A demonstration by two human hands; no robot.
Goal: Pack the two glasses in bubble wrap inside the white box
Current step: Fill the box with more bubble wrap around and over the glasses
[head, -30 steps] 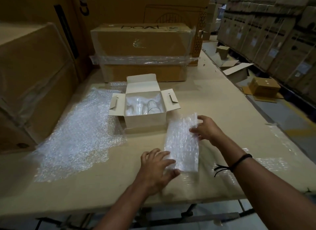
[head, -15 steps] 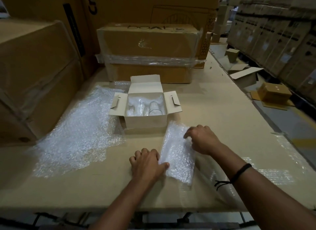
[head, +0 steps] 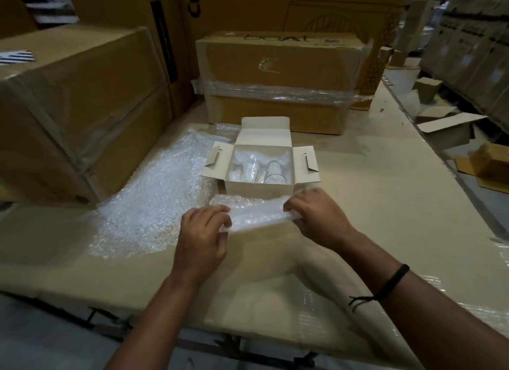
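The white box [head: 259,189] stands open on the cardboard-covered table [head: 371,204], its flaps spread out. Inside it a clear glass [head: 274,174] shows on the right, and a bubble-wrapped bundle [head: 243,171] fills the left. Just in front of the box I hold a small piece of bubble wrap [head: 256,214] stretched sideways above the table. My left hand [head: 203,232] pinches its left end. At its right end my right hand [head: 316,218] grips it.
A large sheet of bubble wrap [head: 154,201] lies on the table to the left of the box. Big cardboard cartons [head: 77,108] stand at the left, and a plastic-wrapped carton [head: 278,75] stands behind the box. Open boxes [head: 446,127] lie on the floor at the right.
The bubble wrap piece lay lengthwise on the table under both hands; now both hands have lifted it and turned it crosswise in front of the box.
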